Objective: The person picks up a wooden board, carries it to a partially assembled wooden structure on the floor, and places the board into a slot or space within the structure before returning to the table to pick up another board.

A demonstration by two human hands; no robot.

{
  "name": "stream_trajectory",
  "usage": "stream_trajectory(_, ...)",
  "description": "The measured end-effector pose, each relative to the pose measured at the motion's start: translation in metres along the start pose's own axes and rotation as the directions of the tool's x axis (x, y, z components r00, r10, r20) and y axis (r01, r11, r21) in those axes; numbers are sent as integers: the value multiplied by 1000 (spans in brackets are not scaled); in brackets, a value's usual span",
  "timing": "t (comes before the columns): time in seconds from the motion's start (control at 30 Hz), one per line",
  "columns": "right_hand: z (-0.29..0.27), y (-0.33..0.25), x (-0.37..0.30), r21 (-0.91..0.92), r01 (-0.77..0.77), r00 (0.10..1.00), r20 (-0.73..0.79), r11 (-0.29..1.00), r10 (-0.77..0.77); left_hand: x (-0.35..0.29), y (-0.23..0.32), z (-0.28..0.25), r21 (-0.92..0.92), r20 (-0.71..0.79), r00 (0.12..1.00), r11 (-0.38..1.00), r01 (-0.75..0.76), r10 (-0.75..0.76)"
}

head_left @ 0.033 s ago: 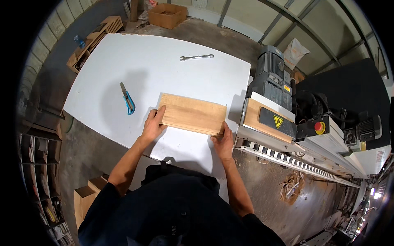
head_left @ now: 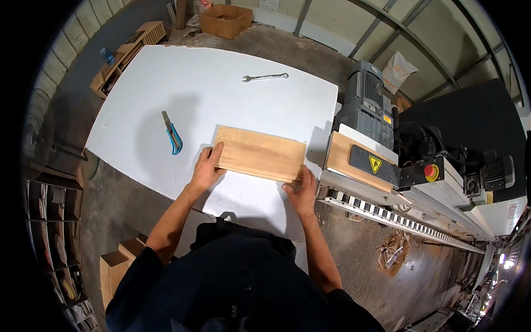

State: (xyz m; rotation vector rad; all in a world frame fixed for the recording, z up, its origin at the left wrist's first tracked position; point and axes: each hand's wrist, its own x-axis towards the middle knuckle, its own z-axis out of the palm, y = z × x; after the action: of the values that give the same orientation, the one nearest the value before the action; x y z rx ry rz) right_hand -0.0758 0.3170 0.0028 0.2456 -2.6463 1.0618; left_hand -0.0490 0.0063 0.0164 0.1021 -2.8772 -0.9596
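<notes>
A light brown rectangular wooden board point(head_left: 260, 152) lies on the white tabletop point(head_left: 210, 83) in front of me. A thin line runs along its near edge; whether that is a groove or a second piece beneath, I cannot tell. My left hand point(head_left: 207, 170) grips its left end, fingers on top and along the edge. At the right end, the fingers of my right hand point(head_left: 302, 191) close against the corner, with the thumb at the near side. To the left rests a blue utility knife point(head_left: 172, 134), blade out. A steel wrench point(head_left: 265, 77) lies near the far edge.
Close on the right stands a machine with a grey motor point(head_left: 362, 99), a red stop button point(head_left: 431, 172) and a chain-like track point(head_left: 381, 217). Another wooden board point(head_left: 337, 154) lies at its near end. A cardboard box point(head_left: 225, 22) sits on the floor beyond the table.
My right hand has shifted slightly at the board's right end, its thumb moving a little away from the near edge. The board and my left hand look nearly still.
</notes>
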Motion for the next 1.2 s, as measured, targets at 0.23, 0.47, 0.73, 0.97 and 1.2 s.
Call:
stream_trajectory(0.23,-11,12,48,892,-361,652,450,-272,610,-3,41,-14,36,-204,966,987,-156,160)
stream_trajectory(0.47,-3,-2,38,833,-502,665,543,-230,513,20,115,28,-601,37,992,796,-76,122)
stream_trajectory(0.73,-6,-40,0,862,-505,681,429,-42,593,12,75,32,-830,210,946,467,305,-246)
stream_trajectory(0.97,-2,-52,4,713,-701,576,581,-17,575,19,40,-7,-874,153,906,373,310,-395)
stream_trajectory(1.2,5,-59,-2,532,-700,698,650,477,300,19,9,0,98,-411,911,992,75,-28)
